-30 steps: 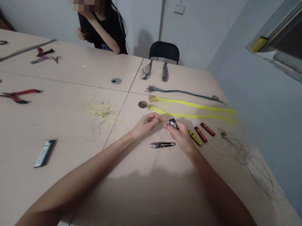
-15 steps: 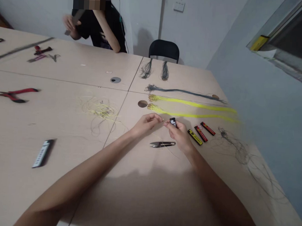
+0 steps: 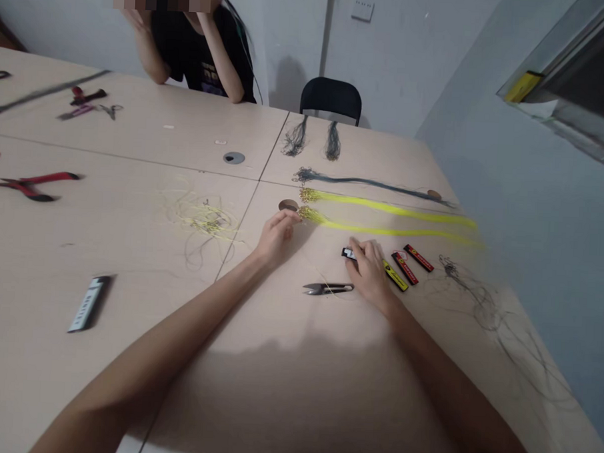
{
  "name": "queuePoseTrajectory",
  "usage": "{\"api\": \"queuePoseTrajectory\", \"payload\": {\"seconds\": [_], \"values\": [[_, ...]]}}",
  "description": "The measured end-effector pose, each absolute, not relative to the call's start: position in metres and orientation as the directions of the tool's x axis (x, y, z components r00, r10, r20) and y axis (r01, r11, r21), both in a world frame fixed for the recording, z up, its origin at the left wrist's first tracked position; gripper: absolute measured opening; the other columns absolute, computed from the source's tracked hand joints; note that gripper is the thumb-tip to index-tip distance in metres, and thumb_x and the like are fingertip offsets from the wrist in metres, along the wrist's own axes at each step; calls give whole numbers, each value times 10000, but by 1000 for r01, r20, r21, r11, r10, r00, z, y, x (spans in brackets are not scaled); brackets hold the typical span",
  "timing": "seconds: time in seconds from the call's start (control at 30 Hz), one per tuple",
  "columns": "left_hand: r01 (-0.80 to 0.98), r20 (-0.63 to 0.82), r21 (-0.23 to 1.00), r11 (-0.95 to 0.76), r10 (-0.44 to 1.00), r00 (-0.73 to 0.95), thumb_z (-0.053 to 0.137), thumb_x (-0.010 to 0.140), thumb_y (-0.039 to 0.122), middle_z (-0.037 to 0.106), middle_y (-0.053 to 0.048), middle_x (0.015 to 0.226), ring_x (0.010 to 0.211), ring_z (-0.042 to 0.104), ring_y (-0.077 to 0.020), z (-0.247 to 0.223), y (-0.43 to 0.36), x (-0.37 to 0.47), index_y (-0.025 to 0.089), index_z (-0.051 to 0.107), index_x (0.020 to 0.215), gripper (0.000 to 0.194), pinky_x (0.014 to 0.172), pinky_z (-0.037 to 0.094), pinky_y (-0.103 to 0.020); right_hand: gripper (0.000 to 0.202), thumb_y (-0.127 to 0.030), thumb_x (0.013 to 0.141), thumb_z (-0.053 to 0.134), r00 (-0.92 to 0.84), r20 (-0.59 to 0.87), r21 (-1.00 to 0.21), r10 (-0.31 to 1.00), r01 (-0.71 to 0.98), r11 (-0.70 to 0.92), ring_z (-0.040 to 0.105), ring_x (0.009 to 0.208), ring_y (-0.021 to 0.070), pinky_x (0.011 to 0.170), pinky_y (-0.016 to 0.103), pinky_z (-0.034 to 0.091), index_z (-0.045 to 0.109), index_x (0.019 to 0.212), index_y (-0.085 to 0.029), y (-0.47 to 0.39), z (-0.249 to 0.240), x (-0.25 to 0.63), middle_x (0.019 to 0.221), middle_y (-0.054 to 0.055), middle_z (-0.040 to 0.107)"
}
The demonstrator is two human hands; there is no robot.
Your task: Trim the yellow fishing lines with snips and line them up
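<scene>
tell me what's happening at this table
The left hand is at the looped end of the lower bright yellow cord bundle, its fingers close together. The right hand has its fingers on a small black-and-white lighter, just above the steel thread snips. Two red lighters and a yellow one lie beside that hand. Across the light wooden table sits a person in a black T-shirt.

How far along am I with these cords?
Two yellow bundles and a dark bundle lie straight, seemingly done. Your left hand is at the nearer yellow bundle; your right hand is on a lighter. The yellow tangle and dark tangle may be left, or scrap.
</scene>
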State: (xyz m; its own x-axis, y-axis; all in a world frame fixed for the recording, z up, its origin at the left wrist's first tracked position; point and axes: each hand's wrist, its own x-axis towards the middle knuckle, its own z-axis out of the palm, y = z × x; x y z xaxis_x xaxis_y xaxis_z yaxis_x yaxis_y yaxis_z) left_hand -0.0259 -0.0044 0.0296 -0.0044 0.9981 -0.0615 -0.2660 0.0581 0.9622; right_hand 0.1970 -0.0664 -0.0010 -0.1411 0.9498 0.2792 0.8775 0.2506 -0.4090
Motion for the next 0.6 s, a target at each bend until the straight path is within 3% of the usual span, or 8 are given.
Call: {"api": "queuePoseTrajectory", "payload": {"seconds": [0.13,0.23,0.33,0.4,0.5,0.6], "values": [[-460,-97,881,107,994,45,615,656,203,441,27,631,510,369,-78,28,3,-30,189,519,676,99,479,282,-232,466,-239,877,473,-152,315,-301,937,920,250,504,966,311,917,500,426,621,1300,-109,-67,-6,202,1011,162,590],[-528,-100,843,106,994,39,651,655,208,502,26,686,494,402,-55,26,5,-30,184,521,696,138,454,307,-197,401,-212,877,503,-175,449,-286,876,901,326,505,975,292,904,468,433,660,1241,-150,-75,2,201,1038,140,597],[-504,-56,863,13,996,-70,674,688,219,546,30,679,464,400,-45,22,5,-29,185,544,708,136,432,308,-175,234,-173,895,535,-288,593,-267,752,810,521,522,914,239,849,394,443,728,1027,-182,-94,17,192,968,102,618],[-473,-27,881,-26,994,-106,677,711,232,558,34,649,432,387,-45,19,4,-27,189,565,721,121,407,284,-174,165,-165,900,566,-398,603,-251,691,727,639,527,849,207,796,360,432,727,916,-196,-111,25,183,896,72,633],[-421,-9,906,-29,996,-90,679,728,247,549,41,605,399,388,-49,15,3,-25,192,579,730,114,377,245,-178,117,-182,912,600,-514,563,-189,647,682,706,552,852,202,769,360,397,714,935,-196,-129,25,172,906,58,668],[-391,-6,920,-18,998,-62,685,732,249,521,47,566,396,394,-49,14,2,-25,187,579,714,124,376,239,-172,102,-185,937,594,-500,539,-207,677,701,682,571,853,192,762,355,381,696,942,-183,-133,18,168,900,52,684]]}}
